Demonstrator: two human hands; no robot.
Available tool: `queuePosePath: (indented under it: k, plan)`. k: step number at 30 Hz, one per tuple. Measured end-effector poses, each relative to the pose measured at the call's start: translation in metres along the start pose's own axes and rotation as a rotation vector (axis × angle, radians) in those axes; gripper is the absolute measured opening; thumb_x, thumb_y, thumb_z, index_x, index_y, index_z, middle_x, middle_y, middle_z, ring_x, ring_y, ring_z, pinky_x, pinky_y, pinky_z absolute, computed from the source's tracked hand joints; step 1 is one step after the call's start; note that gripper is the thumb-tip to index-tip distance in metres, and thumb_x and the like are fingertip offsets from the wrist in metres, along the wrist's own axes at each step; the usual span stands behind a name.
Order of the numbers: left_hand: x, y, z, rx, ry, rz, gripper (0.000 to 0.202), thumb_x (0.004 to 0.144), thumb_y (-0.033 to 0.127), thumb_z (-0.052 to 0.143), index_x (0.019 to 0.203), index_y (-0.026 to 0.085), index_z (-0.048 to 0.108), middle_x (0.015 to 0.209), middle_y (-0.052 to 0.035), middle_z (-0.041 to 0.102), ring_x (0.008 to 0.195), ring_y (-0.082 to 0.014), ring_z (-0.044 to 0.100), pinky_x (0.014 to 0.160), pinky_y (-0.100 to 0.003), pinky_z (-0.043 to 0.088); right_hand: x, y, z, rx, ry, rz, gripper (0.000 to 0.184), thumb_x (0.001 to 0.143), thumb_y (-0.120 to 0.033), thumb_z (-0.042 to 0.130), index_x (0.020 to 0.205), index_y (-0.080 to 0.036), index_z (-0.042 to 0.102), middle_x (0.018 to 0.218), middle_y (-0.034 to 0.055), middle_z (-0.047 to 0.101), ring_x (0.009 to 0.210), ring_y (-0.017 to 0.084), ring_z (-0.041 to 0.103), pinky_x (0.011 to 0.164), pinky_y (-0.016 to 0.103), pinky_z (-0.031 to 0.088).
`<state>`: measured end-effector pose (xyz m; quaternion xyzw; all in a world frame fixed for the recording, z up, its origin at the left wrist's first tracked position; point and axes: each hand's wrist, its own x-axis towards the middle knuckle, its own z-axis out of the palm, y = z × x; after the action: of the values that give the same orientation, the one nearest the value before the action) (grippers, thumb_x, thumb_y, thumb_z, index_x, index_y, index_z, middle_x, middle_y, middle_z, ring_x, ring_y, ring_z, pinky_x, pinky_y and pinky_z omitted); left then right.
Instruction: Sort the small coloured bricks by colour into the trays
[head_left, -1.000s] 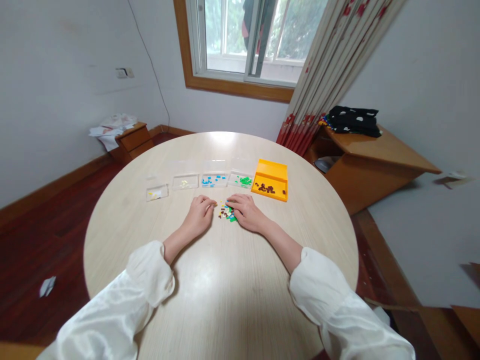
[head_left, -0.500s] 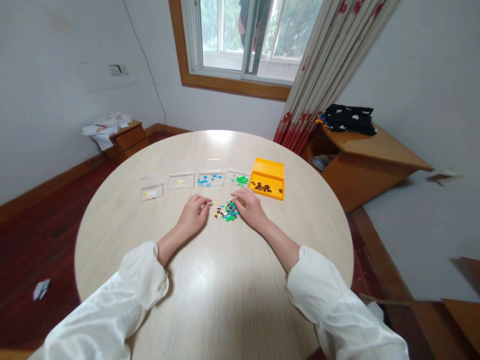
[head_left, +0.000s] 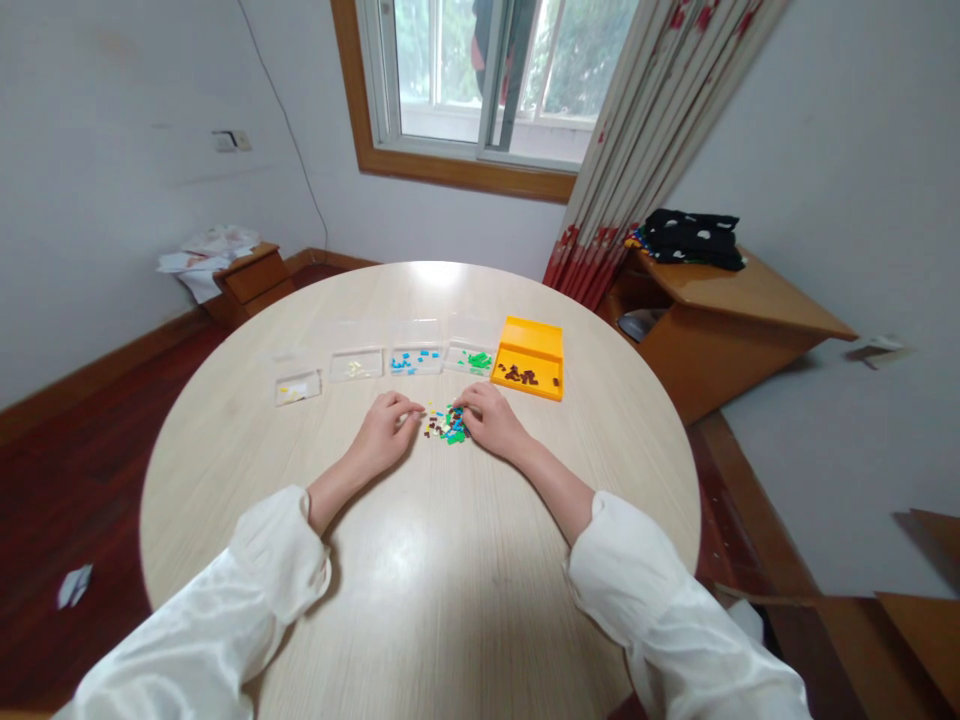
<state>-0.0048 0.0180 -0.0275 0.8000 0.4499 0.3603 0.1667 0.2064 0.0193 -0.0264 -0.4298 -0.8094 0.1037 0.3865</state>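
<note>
A mixed pile of small building bricks point(head_left: 452, 430) in green, blue, brown, yellow and cream lies on the round table. My right hand point(head_left: 491, 418) is at the pile's right edge, its thumb and fingertips bent together down among the bricks; whatever they pinch is too small to make out. Just left of the pile rests my left hand point(head_left: 384, 432), thumb and index finger drawn close together. Any piece between them cannot be made out. Beyond the hands stands an open yellow box point(head_left: 551, 388) with brown bricks in it.
Clear boxes stand in a row left of the yellow one: a box with green bricks point(head_left: 448, 362), one with blue bricks point(head_left: 439, 371), one with cream bricks point(head_left: 335, 372), and one with a few yellow bricks point(head_left: 278, 401). The pale table point(head_left: 442, 580) has a rounded edge.
My right hand's fingertips have moved slightly down and inward over the pile. My left hand stays almost in place beside it. The whole view has shifted a little.
</note>
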Motion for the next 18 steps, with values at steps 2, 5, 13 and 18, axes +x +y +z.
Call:
queuePosePath:
  k: [2, 5, 13, 18]
  plan:
    - [-0.0012, -0.0007, 0.0017, 0.025, -0.023, 0.05, 0.026, 0.086, 0.027, 0.047, 0.097, 0.018, 0.069, 0.088, -0.0074, 0.058, 0.087, -0.02, 0.051, 0.082, -0.036, 0.042, -0.0004, 0.0005, 0.0014, -0.016, -0.033, -0.004, 0.021, 0.077, -0.006, 0.051, 0.082, -0.017, 0.068, 0.083, 0.0066, 0.062, 0.083, 0.019, 0.054, 0.079, 0.035, 0.044]
    - [-0.003, -0.0008, 0.0027, 0.086, -0.084, 0.102, 0.03, 0.087, 0.025, 0.046, 0.106, 0.021, 0.068, 0.095, -0.0084, 0.056, 0.091, -0.0214, 0.049, 0.085, -0.039, 0.04, -0.0001, 0.0016, 0.0029, -0.037, -0.058, 0.008, 0.017, 0.079, -0.01, 0.055, 0.086, -0.016, 0.069, 0.083, 0.0072, 0.063, 0.082, 0.019, 0.054, 0.078, 0.035, 0.044]
    - [-0.0043, 0.0008, 0.0013, 0.111, -0.096, 0.093, 0.029, 0.087, 0.023, 0.045, 0.103, 0.019, 0.069, 0.095, -0.0093, 0.054, 0.091, -0.022, 0.046, 0.085, -0.04, 0.039, 0.0031, 0.0042, 0.0023, -0.029, -0.07, 0.04, 0.011, 0.078, -0.009, 0.061, 0.082, -0.016, 0.069, 0.081, 0.0062, 0.065, 0.081, 0.018, 0.055, 0.077, 0.033, 0.042]
    - [-0.0048, 0.0022, 0.0003, 0.095, -0.084, 0.08, 0.03, 0.089, 0.026, 0.042, 0.101, 0.017, 0.068, 0.095, -0.0091, 0.053, 0.093, -0.0218, 0.046, 0.087, -0.04, 0.038, 0.0032, 0.0034, 0.0018, -0.023, -0.057, 0.051, 0.006, 0.077, -0.012, 0.064, 0.08, -0.017, 0.067, 0.08, 0.0055, 0.064, 0.081, 0.018, 0.055, 0.077, 0.033, 0.04]
